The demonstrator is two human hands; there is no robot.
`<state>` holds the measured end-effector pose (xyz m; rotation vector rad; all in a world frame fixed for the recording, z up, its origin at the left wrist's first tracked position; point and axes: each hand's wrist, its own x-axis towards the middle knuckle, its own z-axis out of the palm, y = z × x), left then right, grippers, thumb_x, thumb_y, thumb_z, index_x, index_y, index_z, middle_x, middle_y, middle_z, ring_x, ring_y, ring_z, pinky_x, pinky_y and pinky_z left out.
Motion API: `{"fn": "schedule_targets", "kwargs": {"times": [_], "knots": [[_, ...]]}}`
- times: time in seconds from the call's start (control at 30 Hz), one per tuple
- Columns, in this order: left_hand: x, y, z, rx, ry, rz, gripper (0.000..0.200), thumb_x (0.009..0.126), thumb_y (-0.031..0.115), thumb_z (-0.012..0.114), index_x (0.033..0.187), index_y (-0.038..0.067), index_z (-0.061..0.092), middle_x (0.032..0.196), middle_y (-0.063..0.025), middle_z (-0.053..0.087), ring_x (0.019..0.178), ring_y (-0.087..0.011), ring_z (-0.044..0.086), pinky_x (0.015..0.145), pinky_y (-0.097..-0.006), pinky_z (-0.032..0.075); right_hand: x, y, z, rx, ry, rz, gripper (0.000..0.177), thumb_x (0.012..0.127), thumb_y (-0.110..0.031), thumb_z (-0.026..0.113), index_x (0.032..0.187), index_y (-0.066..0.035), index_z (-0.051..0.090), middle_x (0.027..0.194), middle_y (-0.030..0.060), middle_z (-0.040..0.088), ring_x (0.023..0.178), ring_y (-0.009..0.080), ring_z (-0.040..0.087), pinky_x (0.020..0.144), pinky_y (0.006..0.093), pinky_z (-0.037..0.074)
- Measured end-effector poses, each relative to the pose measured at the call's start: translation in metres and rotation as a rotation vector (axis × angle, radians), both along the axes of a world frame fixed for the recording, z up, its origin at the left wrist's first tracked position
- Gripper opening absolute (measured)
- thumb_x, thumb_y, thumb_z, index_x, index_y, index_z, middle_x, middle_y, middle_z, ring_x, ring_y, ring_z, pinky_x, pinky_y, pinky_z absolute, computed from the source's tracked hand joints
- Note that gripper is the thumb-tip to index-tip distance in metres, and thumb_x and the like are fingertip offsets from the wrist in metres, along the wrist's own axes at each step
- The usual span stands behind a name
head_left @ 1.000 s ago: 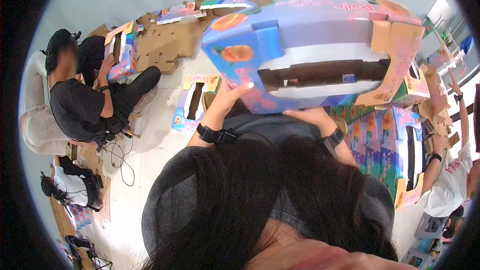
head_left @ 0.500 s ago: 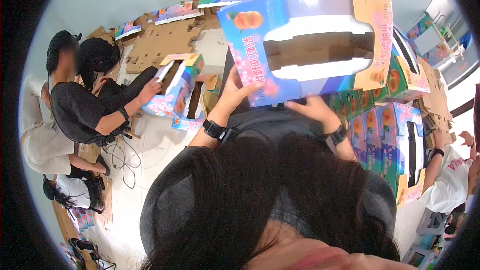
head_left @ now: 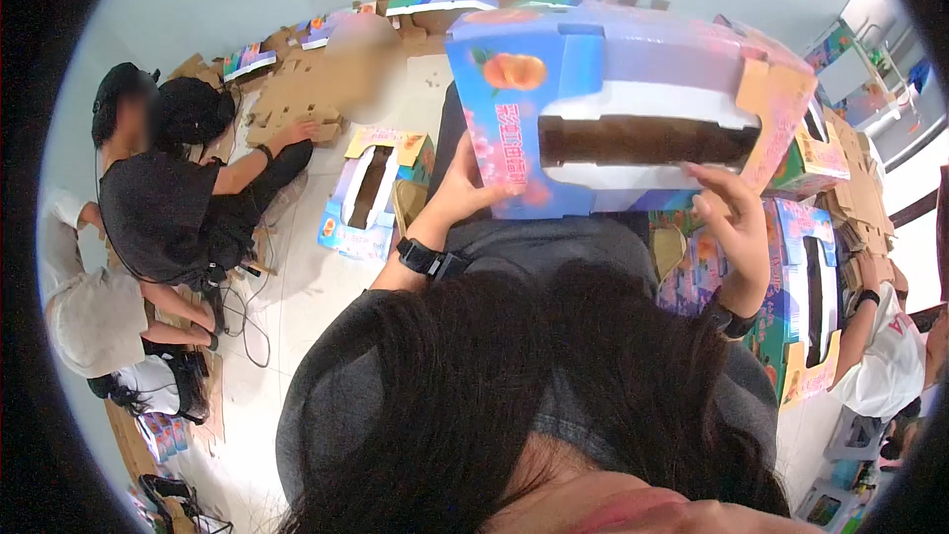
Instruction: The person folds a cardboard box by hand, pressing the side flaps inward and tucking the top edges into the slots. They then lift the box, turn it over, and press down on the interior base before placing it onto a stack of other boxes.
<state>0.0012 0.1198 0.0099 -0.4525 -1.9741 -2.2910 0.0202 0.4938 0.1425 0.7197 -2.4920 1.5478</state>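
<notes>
In front of me is a peach-printed carton (head_left: pixel 633 49), blue and pink, with a long slot in its white-edged top panel. My left hand (head_left: pixel 463 190) grips its lower left corner, thumb on the blue end. My right hand (head_left: pixel 736 232) is raised at the lower right, fingers apart and slightly bent. Its fingertips are right at the white flap along the slot's near edge. Past that hand, a row of similar cartons (head_left: pixel 789 237) stands at my right.
At left a seated person (head_left: pixel 153 208) reaches over flat cardboard sheets (head_left: pixel 287 104). Another slotted carton (head_left: pixel 341 193) stands on the floor near my left arm. Cables (head_left: pixel 259 326) lie on the tiles. At far right, a person in a white shirt (head_left: pixel 885 346) is beside stacked cardboard (head_left: pixel 860 198).
My right hand has left the carton's underside and risen to the slot's near edge. The carton has shifted slightly right and tilted. The seated person released another carton and reached to the cardboard.
</notes>
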Motion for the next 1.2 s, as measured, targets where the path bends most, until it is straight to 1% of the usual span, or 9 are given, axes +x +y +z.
{"fn": "schedule_targets", "kwargs": {"times": [0.17, 0.27, 0.6, 0.73, 0.8, 0.9, 0.97, 1.1, 1.2], "knots": [[0.002, -0.006, -0.008, -0.18, -0.025, -0.077, 0.111, 0.066, 0.024, 0.095, 0.152, 0.004, 0.027, 0.143, -0.0115, 0.045, 0.134, -0.0231, 0.044, 0.112, -0.0402, 0.036, 0.006, -0.005, 0.006, 0.255, 0.246, -0.012, 0.04, 0.08, -0.014, 0.08, 0.115, 0.002, 0.069, 0.111, 0.0181, 0.071, 0.109, 0.0277, 0.067, 0.097, 0.0374, 0.05], [0.005, -0.01, -0.009, -0.282, -0.082, -0.115, 0.108, 0.064, 0.028, 0.096, 0.149, 0.003, 0.034, 0.143, -0.0114, 0.045, 0.134, -0.0235, 0.043, 0.113, -0.0396, 0.035, 0.017, -0.01, 0.007, 0.381, 0.064, -0.096, 0.043, 0.077, -0.02, 0.084, 0.112, 0.001, 0.071, 0.107, 0.0192, 0.072, 0.103, 0.0295, 0.069, 0.092, 0.0389, 0.053], [0.001, -0.013, -0.004, -0.131, 0.119, 0.151, 0.098, 0.07, 0.033, 0.09, 0.147, 0.0, 0.038, 0.139, -0.0116, 0.051, 0.129, -0.0221, 0.049, 0.111, -0.0377, 0.038, 0.025, 0.008, -0.005, 0.503, 0.266, -0.152, 0.044, 0.079, -0.02, 0.084, 0.116, -0.001, 0.069, 0.104, 0.0177, 0.072, 0.098, 0.0338, 0.069, 0.087, 0.0395, 0.053], [0.005, -0.032, 0.019, -0.06, -0.058, 0.183, 0.077, 0.087, 0.033, 0.077, 0.146, -0.002, 0.042, 0.132, -0.0126, 0.058, 0.123, -0.0195, 0.053, 0.103, -0.0348, 0.044, 0.018, -0.012, 0.006, 0.459, 0.325, -0.073, 0.049, 0.074, -0.021, 0.085, 0.117, -0.003, 0.069, 0.112, 0.0191, 0.069, 0.11, 0.0357, 0.064, 0.092, 0.0418, 0.05], [0.014, -0.034, 0.046, -0.034, -0.213, 0.214, 0.07, 0.092, 0.037, 0.071, 0.143, -0.003, 0.046, 0.129, -0.0122, 0.06, 0.123, -0.0189, 0.054, 0.103, -0.0339, 0.043, 0.008, -0.022, -0.002, 0.566, 0.455, -0.012, 0.07, 0.067, -0.039, 0.088, 0.124, -0.005, 0.065, 0.127, 0.0213, 0.063, 0.123, 0.0399, 0.056, 0.109, 0.0502, 0.04], [0.008, -0.055, 0.039, -0.103, -0.288, 0.326, 0.063, 0.097, 0.042, 0.061, 0.14, -0.003, 0.05, 0.13, -0.012, 0.06, 0.122, -0.0188, 0.054, 0.103, -0.0323, 0.042, -0.002, -0.052, -0.019, 0.658, 0.381, 0.032, 0.102, 0.061, -0.044, 0.089, 0.146, -0.007, 0.046, 0.149, 0.0236, 0.042, 0.141, 0.0438, 0.036, 0.117, 0.0545, 0.028], [-0.01, -0.081, 0.006, -0.138, -0.176, 0.452, 0.061, 0.104, 0.047, 0.046, 0.142, 0.001, 0.051, 0.136, -0.0144, 0.058, 0.128, -0.0217, 0.052, 0.11, -0.035, 0.035, -0.006, -0.07, -0.03, 0.697, 0.393, -0.03, 0.108, 0.06, -0.044, 0.089, 0.149, -0.007, 0.04, 0.149, 0.0223, 0.042, 0.142, 0.0424, 0.035, 0.117, 0.0542, 0.027], [-0.008, -0.087, 0.023, -0.093, -0.14, 0.509, 0.081, 0.102, 0.066, 0.027, 0.142, 0.0, 0.048, 0.142, -0.018, 0.054, 0.135, -0.0261, 0.047, 0.116, -0.0391, 0.029, -0.018, -0.079, -0.037, 0.73, 0.411, -0.056, 0.113, 0.058, -0.041, 0.089, 0.151, -0.006, 0.037, 0.136, 0.0188, 0.049, 0.132, 0.0387, 0.044, 0.108, 0.0501, 0.034], [-0.006, -0.086, 0.027, -0.055, -0.167, 0.556, 0.08, 0.102, 0.066, 0.027, 0.139, 0.0, 0.051, 0.14, -0.0184, 0.056, 0.135, -0.0266, 0.046, 0.116, -0.0398, 0.027, -0.021, -0.082, -0.036, 0.685, 0.386, -0.019, 0.107, 0.058, -0.036, 0.088, 0.15, -0.009, 0.041, 0.131, 0.0173, 0.051, 0.124, 0.0374, 0.048, 0.104, 0.0483, 0.036]]}}
